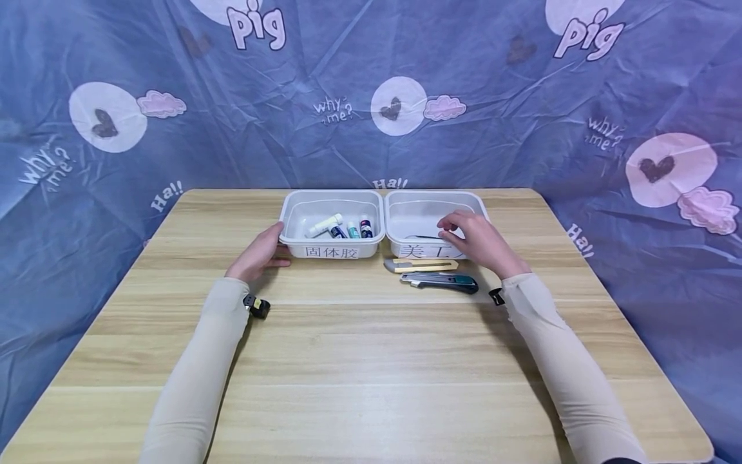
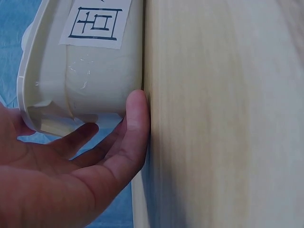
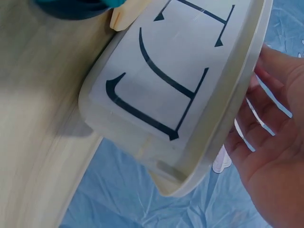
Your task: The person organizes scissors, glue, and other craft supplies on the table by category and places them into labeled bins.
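My left hand (image 1: 259,251) rests against the left end of a white plastic box (image 1: 333,196), its fingers spread along the box's side in the left wrist view. Several glue sticks (image 1: 324,225) lie in that box. Over the front rim of a second white box (image 1: 431,196) hovers my right hand (image 1: 476,240), its fingers loosely bent and nothing visible between them. A thin dark object (image 1: 428,237) lies in that box, mostly hidden by the front wall. In front lie a yellow utility knife (image 1: 426,265) and a grey-and-green utility knife (image 1: 443,281).
Both boxes stand side by side near the back edge of the wooden table (image 1: 348,361). Paper labels with Chinese characters are on their fronts. A blue printed cloth (image 1: 348,148) hangs behind the table.
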A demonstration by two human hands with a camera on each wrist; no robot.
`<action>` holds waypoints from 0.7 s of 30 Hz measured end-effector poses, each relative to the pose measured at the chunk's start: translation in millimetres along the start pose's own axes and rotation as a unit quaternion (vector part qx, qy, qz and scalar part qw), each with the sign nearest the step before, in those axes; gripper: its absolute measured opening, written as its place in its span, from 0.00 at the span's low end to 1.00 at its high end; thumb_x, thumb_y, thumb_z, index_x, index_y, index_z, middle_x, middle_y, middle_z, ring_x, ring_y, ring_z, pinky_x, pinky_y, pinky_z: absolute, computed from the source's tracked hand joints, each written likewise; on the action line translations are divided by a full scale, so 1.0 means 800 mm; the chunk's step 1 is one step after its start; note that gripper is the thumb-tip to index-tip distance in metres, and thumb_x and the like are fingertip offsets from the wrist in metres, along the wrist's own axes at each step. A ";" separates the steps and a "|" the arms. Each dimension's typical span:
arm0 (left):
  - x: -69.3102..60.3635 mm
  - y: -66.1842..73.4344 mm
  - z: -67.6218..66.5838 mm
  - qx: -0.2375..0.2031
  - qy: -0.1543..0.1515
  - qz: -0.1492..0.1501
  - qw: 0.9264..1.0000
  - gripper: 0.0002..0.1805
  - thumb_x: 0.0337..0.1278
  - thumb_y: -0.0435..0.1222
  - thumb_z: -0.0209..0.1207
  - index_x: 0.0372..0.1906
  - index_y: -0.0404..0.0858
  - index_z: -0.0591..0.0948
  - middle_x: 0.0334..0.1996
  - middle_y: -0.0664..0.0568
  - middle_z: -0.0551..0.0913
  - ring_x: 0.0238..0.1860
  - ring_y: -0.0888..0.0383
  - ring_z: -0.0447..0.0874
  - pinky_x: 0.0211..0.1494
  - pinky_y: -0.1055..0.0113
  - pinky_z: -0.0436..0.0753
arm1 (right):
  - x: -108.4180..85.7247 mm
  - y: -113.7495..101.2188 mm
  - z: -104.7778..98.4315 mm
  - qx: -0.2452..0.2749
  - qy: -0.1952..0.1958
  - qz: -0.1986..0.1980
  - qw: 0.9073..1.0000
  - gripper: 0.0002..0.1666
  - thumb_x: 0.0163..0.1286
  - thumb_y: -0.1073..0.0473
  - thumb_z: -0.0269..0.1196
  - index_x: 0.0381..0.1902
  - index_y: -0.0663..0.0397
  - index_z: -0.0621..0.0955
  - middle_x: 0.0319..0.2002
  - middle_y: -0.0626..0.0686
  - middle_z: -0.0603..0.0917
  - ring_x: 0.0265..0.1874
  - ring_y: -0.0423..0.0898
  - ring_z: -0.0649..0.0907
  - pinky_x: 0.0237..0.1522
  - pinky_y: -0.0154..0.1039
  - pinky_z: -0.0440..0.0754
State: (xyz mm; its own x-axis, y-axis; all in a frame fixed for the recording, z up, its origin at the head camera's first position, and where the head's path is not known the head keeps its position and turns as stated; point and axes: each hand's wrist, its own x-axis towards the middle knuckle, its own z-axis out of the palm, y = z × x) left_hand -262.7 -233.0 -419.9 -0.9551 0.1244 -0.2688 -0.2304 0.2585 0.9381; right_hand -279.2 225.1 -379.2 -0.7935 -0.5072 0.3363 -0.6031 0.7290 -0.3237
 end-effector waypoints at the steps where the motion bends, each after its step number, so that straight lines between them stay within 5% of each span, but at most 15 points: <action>1: 0.000 0.000 0.000 -0.001 0.001 0.000 1.000 0.38 0.81 0.57 0.28 0.76 0.33 0.61 0.55 0.40 0.70 0.52 0.51 0.73 0.61 0.53 0.83 | -0.001 0.000 0.000 -0.002 0.005 -0.006 1.000 0.10 0.72 0.62 0.67 0.47 0.62 0.85 0.42 0.58 0.86 0.44 0.54 0.84 0.52 0.53 0.83; 11: 0.001 -0.001 0.000 -0.005 0.001 0.002 1.000 0.38 0.81 0.57 0.27 0.75 0.32 0.61 0.53 0.42 0.71 0.50 0.53 0.74 0.56 0.58 0.86 | -0.019 -0.009 -0.004 -0.029 0.043 -0.069 0.996 0.09 0.68 0.62 0.71 0.44 0.60 0.86 0.40 0.54 0.84 0.41 0.51 0.83 0.44 0.50 0.84; 21: 0.002 -0.001 -0.001 0.002 0.000 0.002 1.000 0.38 0.81 0.57 0.28 0.75 0.31 0.61 0.53 0.41 0.70 0.50 0.53 0.74 0.56 0.59 0.86 | -0.038 -0.009 0.000 -0.046 0.022 -0.096 0.994 0.11 0.66 0.61 0.72 0.44 0.58 0.86 0.41 0.54 0.86 0.44 0.52 0.83 0.47 0.53 0.84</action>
State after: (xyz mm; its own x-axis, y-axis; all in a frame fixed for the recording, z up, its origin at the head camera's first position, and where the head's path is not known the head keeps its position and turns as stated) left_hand -264.1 -234.0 -421.1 -0.9563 0.1249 -0.2645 -0.2256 0.2610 0.9386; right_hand -250.4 235.5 -386.9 -0.6592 -0.6213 0.4236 -0.7311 0.6614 -0.1676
